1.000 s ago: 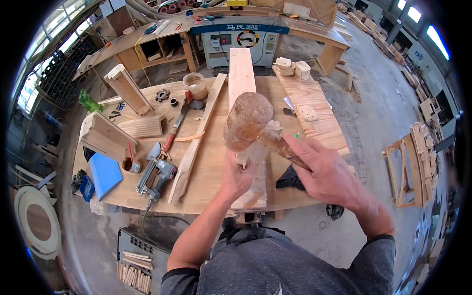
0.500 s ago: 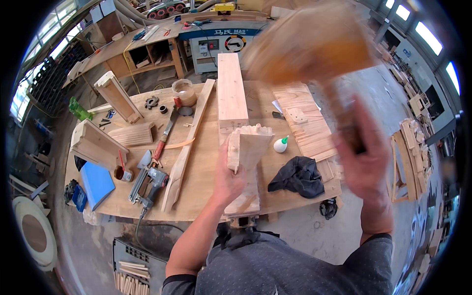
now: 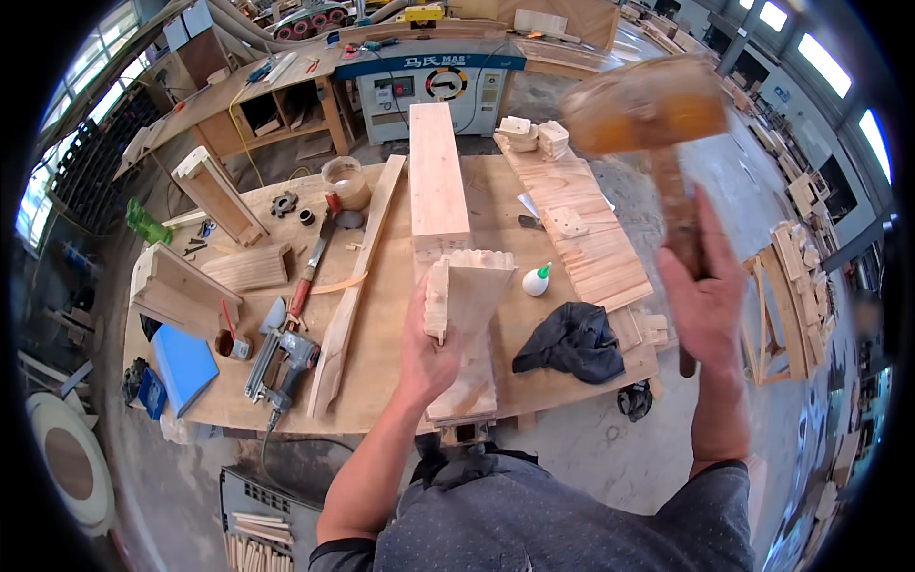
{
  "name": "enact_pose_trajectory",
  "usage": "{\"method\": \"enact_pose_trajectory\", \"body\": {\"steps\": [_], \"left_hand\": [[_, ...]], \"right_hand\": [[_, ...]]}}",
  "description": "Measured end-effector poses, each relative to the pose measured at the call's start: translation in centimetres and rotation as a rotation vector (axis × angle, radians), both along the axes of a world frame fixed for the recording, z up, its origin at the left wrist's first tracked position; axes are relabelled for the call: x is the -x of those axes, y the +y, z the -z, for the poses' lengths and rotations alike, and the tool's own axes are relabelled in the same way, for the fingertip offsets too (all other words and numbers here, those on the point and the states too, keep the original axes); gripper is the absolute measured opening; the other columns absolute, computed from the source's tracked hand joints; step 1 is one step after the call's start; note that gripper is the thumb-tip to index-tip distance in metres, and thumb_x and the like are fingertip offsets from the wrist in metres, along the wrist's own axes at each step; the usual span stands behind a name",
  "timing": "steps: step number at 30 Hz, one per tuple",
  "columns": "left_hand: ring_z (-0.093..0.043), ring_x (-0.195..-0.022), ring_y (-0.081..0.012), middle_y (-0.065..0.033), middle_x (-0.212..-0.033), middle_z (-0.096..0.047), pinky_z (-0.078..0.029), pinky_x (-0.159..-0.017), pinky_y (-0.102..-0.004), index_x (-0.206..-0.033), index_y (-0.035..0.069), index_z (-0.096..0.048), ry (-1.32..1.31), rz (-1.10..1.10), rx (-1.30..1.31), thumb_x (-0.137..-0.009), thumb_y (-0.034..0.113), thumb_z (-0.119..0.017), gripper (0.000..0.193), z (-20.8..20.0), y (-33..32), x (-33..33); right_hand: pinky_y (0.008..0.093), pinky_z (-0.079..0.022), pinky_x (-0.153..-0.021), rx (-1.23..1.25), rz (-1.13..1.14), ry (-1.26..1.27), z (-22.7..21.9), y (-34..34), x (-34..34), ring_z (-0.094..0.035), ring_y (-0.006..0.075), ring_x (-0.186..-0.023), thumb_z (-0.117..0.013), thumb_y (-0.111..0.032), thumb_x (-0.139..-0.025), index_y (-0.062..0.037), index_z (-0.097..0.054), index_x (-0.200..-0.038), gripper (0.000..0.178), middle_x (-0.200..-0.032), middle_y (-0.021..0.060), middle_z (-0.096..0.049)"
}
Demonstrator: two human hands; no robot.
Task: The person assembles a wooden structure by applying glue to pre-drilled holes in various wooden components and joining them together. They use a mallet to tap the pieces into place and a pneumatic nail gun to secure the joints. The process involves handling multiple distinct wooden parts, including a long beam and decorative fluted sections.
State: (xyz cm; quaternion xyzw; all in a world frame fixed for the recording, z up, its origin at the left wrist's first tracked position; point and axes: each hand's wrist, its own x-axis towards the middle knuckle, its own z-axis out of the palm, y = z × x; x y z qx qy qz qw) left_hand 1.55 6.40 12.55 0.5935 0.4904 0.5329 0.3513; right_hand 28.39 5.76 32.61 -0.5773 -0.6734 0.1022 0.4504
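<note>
My right hand (image 3: 707,286) is wrapped round the handle of a wooden mallet (image 3: 653,107), raised to the right above the workbench, its brown head slightly blurred. With my left hand (image 3: 426,355) I grip a pale wooden piece (image 3: 478,291) with a scalloped, ridged edge, holding it upright over the near middle of the bench. Behind that piece lies a thick squared beam (image 3: 438,176), pointing away from me. To its right stands a white glue bottle (image 3: 537,279) with a green tip. A crumpled black cloth (image 3: 570,345) lies nearer, between the bottle and my right forearm.
The workbench (image 3: 381,381) carries a nail gun (image 3: 286,364) with a hose, a red-handled chisel (image 3: 303,291), a long shaped strip (image 3: 357,291) and assembled wooden parts (image 3: 219,195) at left. A grooved panel (image 3: 596,243) lies at right. A blue-topped machine (image 3: 429,86) stands beyond.
The mallet has swung to the right, its head farther from the wooden piece and its handle now showing at length. My left hand keeps its grip; the whole view has shifted slightly.
</note>
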Motion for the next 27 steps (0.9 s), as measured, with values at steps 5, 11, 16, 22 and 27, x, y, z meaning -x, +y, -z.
{"method": "enact_pose_trajectory", "body": {"steps": [5, 11, 16, 22, 27], "left_hand": [[-0.049, -0.137, -0.0305, -0.0182, -0.144, -0.051, -0.037, -0.115, -0.0388, -0.148, -0.002, -0.041, -0.047, -0.003, 0.048, -0.084, -0.01, -0.054, 0.067, 0.4, -0.1, -0.3], [-0.052, -0.13, -0.0239, -0.0146, -0.138, -0.054, -0.04, -0.11, -0.0353, -0.15, -0.002, -0.039, -0.04, 0.016, 0.007, -0.085, -0.011, -0.051, 0.067, -0.4, 0.0, -0.5], [-0.052, -0.129, -0.0246, -0.0145, -0.137, -0.054, -0.04, -0.109, -0.0351, -0.149, -0.002, -0.04, -0.024, -0.006, -0.014, -0.085, -0.01, -0.05, 0.065, -0.6, -0.2, -0.4], [-0.054, -0.124, -0.025, -0.0158, -0.133, -0.055, -0.042, -0.107, -0.036, -0.145, -0.002, -0.043, 0.057, -0.002, -0.01, -0.087, -0.008, -0.052, 0.06, -0.1, 0.0, -0.2], [-0.057, -0.119, -0.0266, -0.0168, -0.129, -0.057, -0.044, -0.103, -0.0367, -0.141, -0.003, -0.047, 0.047, -0.035, 0.106, -0.088, -0.007, -0.053, 0.054, 0.0, -0.2, 0.0]], "right_hand": [[0.0209, -0.049, -0.068, -0.25, -0.037, 0.21, -0.3, -0.5, 0.7, -0.058, 0.007, -0.082, -0.059, 0.006, -0.095, -0.006, -0.038, -0.157, 0.067, -0.111, 0.0044, -0.064], [0.0369, -0.053, -0.098, 0.171, -0.342, -0.362, 3.2, 1.8, 1.4, -0.067, 0.0237, -0.115, -0.063, 0.006, -0.091, -0.0068, -0.047, -0.152, 0.064, -0.137, 0.0146, -0.063], [0.0313, -0.051, -0.098, -0.133, -0.199, -0.047, 1.0, 1.7, 1.0, -0.062, 0.0196, -0.117, -0.064, 0.006, -0.09, -0.0091, -0.047, -0.153, 0.066, -0.138, 0.0147, -0.063], [0.0375, -0.055, -0.094, 0.247, -0.335, -0.445, 2.8, 2.6, 0.0, -0.068, 0.0326, -0.113, -0.063, 0.004, -0.087, -0.0042, -0.05, -0.147, 0.062, -0.13, 0.0211, -0.064], [0.035, -0.049, -0.102, 0.241, -0.252, 0.011, 5.1, 2.0, -2.5, -0.066, 0.0308, -0.118, -0.064, 0.0, -0.088, -0.0026, -0.046, -0.149, 0.064, -0.133, 0.0226, -0.063]]}}
